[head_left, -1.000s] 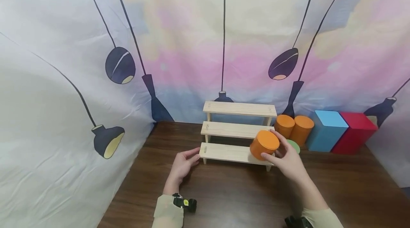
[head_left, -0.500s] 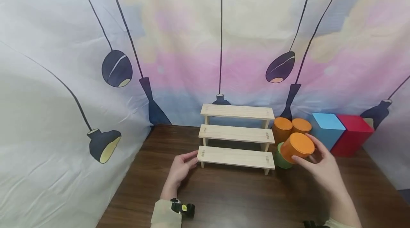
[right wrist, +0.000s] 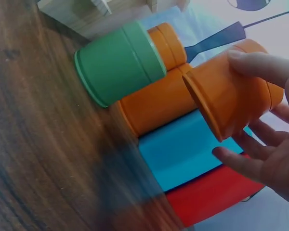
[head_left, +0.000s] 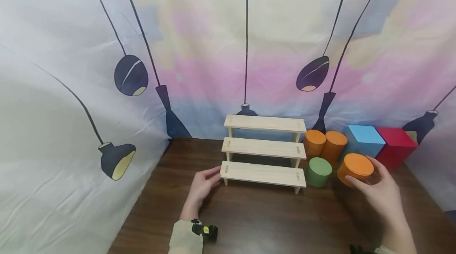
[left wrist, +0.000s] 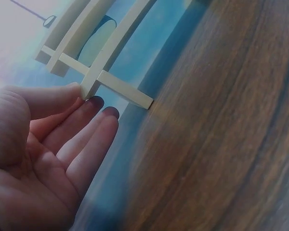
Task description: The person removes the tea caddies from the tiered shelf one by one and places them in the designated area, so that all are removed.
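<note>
My right hand (head_left: 386,192) grips an orange cylindrical canister (head_left: 356,169) by its sides. In the right wrist view this canister (right wrist: 231,91) is tilted and held above the table. Just left of it a green canister (head_left: 319,172) stands upright on the table. At the left end of the three-step wooden stand (head_left: 263,174), my left hand (head_left: 201,186) pinches the lowest board. In the left wrist view the thumb (left wrist: 58,101) lies on that board's end, with fingertips beneath it.
Two more orange canisters (head_left: 333,145) stand behind the green one, right of the stand. Beside them are a blue box (head_left: 363,141) and a red box (head_left: 397,147). A printed cloth (head_left: 213,48) hangs behind the dark wooden table (head_left: 256,222).
My right hand has carried the orange canister rightward and lower, away from the lowest step and past the green canister, which now shows fully. The left hand stays at the stand.
</note>
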### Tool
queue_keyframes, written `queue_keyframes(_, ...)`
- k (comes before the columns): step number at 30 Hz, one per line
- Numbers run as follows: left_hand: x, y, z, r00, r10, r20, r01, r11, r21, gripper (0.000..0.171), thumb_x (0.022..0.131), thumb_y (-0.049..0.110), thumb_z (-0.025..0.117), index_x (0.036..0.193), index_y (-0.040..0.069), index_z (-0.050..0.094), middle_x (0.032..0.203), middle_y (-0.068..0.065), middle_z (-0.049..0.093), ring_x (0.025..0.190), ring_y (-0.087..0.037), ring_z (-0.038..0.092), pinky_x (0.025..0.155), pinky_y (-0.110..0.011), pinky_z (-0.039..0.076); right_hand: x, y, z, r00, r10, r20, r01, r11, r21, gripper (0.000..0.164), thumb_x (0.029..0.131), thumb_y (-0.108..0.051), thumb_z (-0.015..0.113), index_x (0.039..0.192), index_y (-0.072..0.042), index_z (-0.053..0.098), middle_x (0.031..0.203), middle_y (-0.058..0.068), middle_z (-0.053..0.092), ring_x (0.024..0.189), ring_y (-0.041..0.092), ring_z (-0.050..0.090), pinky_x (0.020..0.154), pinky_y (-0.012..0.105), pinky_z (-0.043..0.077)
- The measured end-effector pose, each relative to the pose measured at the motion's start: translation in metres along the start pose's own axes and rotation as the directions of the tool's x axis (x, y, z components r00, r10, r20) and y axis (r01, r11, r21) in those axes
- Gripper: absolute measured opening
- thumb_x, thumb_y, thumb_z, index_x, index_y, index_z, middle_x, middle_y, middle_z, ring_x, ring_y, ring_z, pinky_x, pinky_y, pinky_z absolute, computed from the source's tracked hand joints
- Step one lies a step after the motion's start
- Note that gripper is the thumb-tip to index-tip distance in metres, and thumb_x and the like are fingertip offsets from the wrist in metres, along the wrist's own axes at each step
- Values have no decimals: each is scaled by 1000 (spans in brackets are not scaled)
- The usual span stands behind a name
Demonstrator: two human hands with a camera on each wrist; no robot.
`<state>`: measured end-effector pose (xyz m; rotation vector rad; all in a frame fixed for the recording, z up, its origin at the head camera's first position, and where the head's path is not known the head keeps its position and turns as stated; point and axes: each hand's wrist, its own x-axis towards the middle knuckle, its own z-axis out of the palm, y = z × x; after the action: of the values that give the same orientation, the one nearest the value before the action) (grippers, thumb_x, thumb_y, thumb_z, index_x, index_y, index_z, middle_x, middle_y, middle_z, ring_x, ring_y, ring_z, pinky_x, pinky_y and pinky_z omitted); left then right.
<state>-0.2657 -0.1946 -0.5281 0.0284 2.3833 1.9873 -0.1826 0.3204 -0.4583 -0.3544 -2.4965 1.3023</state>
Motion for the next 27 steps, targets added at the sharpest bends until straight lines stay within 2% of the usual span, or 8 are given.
queue_keyframes(8, 3, 0, -5, 1000, 9, -14, -9, 1000, 30, 38, 102, 18, 75, 136, 2, 72, 140, -21, 68, 122, -34, 71, 96, -42, 63, 8, 10, 15, 989, 125, 85, -137, 978, 158, 107, 96, -41, 82, 167, 3, 15, 162, 31, 32, 136, 49, 42, 71, 4, 49)
queue_keyframes(11, 5, -1, -5, 1000, -1, -12, 1, 1000, 24, 38, 102, 17, 76, 137, 3, 73, 140, -19, 69, 123, -33, 70, 96, -41, 63, 11, 16, 16, 983, 153, 104, -168, 973, 157, 108, 97, -41, 81, 166, 5, 11, 164, 33, 29, 139, 51, 40, 71, 4, 50)
queue_keyframes(13, 6, -2, -4, 1000, -5, -18, 5, 1000, 20, 37, 102, 15, 76, 136, 4, 73, 140, -18, 69, 123, -32, 71, 95, -40, 63, 13, 19, 16, 979, 166, 116, -181, 974, 135, 109, 98, -41, 81, 167, 4, 10, 165, 34, 27, 142, 52, 38, 83, 14, 58)
queue_keyframes(15, 8, -3, -4, 999, -17, -29, 17, 1000, 14, 36, 101, 13, 76, 136, 5, 74, 140, -17, 69, 122, -30, 71, 95, -39, 63, 15, 22, 17, 976, 177, 130, -193, 973, 125, 109, 98, -39, 81, 167, 4, 8, 167, 35, 24, 145, 53, 35, 102, 32, 58)
queue_keyframes(17, 8, -4, -4, 999, -17, -33, 18, 1000, 17, 35, 101, 13, 76, 136, 5, 74, 140, -18, 69, 122, -31, 71, 95, -39, 63, 17, 24, 19, 973, 183, 141, -200, 973, 115, 109, 98, -37, 81, 168, 3, 8, 169, 34, 22, 149, 54, 32, 116, 53, 47)
queue_keyframes(19, 9, -4, -4, 999, -25, -33, 26, 999, 22, 35, 102, 13, 76, 136, 5, 74, 141, -18, 68, 122, -31, 71, 95, -40, 63, 17, 26, 22, 973, 179, 145, -197, 973, 123, 107, 99, -34, 81, 168, 3, 8, 169, 34, 21, 150, 54, 30, 119, 68, 36)
queue_keyframes(22, 9, -1, -3, 999, -32, -28, 32, 999, 23, 36, 102, 14, 76, 137, 6, 74, 141, -18, 68, 123, -31, 71, 96, -40, 62, 16, 30, 26, 975, 168, 148, -187, 975, 124, 105, 99, -30, 81, 169, 2, 9, 170, 34, 20, 152, 54, 28, 119, 70, 33)
queue_keyframes(27, 8, 1, 0, 999, -35, -14, 35, 999, 10, 36, 101, 12, 76, 136, 6, 74, 141, -17, 68, 123, -30, 71, 96, -39, 62, 15, 36, 30, 974, 163, 157, -180, 978, 105, 104, 99, -31, 80, 171, -2, 10, 170, 34, 23, 149, 54, 32, 119, 70, 35)
